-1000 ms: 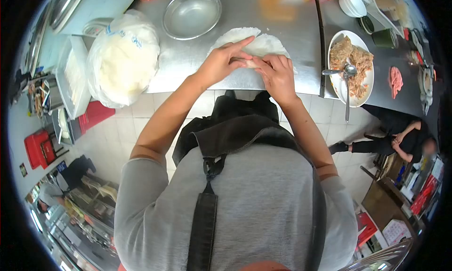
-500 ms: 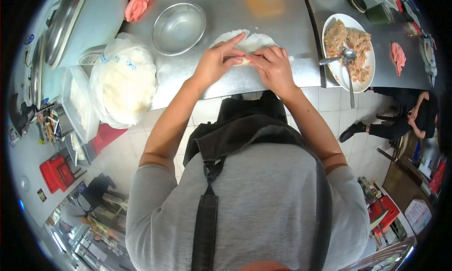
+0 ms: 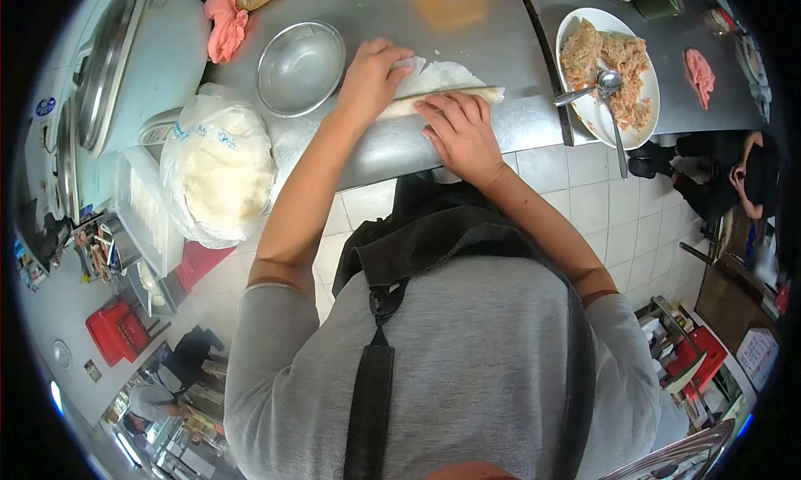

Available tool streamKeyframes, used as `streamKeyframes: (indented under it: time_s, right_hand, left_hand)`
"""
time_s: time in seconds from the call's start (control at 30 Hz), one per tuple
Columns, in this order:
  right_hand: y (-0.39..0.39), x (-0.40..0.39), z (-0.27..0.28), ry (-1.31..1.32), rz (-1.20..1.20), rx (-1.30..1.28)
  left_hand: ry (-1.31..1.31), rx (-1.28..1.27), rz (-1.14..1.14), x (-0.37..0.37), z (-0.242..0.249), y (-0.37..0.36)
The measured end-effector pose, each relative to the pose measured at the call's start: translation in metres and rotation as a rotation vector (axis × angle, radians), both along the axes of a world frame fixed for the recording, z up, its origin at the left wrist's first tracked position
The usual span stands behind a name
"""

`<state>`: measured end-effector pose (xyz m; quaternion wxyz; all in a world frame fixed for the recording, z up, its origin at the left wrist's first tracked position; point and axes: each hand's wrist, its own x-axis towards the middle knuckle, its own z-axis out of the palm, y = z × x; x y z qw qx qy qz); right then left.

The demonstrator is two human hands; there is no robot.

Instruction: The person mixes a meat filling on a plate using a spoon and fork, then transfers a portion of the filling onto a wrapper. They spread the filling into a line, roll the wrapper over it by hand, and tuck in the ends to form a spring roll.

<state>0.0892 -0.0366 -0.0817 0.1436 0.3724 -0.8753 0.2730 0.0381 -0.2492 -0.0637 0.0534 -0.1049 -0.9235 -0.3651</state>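
Note:
A thin white wrapper (image 3: 444,75) lies on the steel counter (image 3: 400,149), its near edge rolled into a long tube. My right hand (image 3: 460,131) rests on the rolled part, fingers bent over it and slightly apart. At the wrapper's left end, my left hand (image 3: 372,78) is curled, fingertips at the wrapper's left flap. Left of my hands stands a round metal bowl (image 3: 301,68). A plastic bag of round white wrappers (image 3: 224,167) sits at the counter's left edge.
At the right, an oval white plate (image 3: 653,123) holds orange-flecked filling (image 3: 627,67) and spoons (image 3: 610,81). Pink cloths (image 3: 225,22) lie at both sides. A large pot (image 3: 158,63) stands at the left. A seated person (image 3: 745,179) is at the far right.
The wrapper's near edge has become a longer roll. My left hand has moved up and left and curled. My right hand has moved slightly left and down, now flatter over the roll.

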Motion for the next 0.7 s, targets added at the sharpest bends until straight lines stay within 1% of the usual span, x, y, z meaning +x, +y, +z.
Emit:
streamKeyframes:
  time_s: [0.07,0.1,0.17,0.2,0.27,0.37,0.5,0.57,0.7]
  right_hand:
    - [0.000,0.000,0.003,-0.003,0.011,0.011]
    - [0.000,0.000,0.002,-0.002,0.006,0.008]
    - [0.001,-0.001,0.000,0.006,0.012,0.031]
    - [0.002,-0.001,0.000,0.006,0.005,0.030]
    - [0.002,-0.001,0.002,0.032,0.007,0.015]
    - [0.002,-0.001,0.002,0.034,0.010,0.002]
    - [0.001,-0.001,0.001,0.053,0.001,-0.011]
    - [0.002,-0.001,0.001,0.040,0.012,-0.017]
    - [0.001,0.000,0.000,0.035,0.010,-0.028]
  left_hand:
    - [0.107,-0.132,0.039,-0.015,-0.003,0.003]
    - [0.109,-0.134,0.034,-0.020,0.000,0.003]
    - [-0.023,-0.255,-0.010,-0.031,0.007,0.004]
    - [-0.022,-0.256,-0.017,-0.035,0.008,0.004]
    - [-0.186,-0.251,-0.064,-0.042,0.011,0.003]
    - [-0.219,-0.249,-0.102,-0.049,0.008,0.000]
    - [-0.241,-0.300,-0.135,-0.052,0.017,0.001]
    - [-0.285,-0.180,-0.275,-0.053,0.024,-0.003]
    - [-0.261,-0.149,-0.267,-0.054,0.022,-0.005]
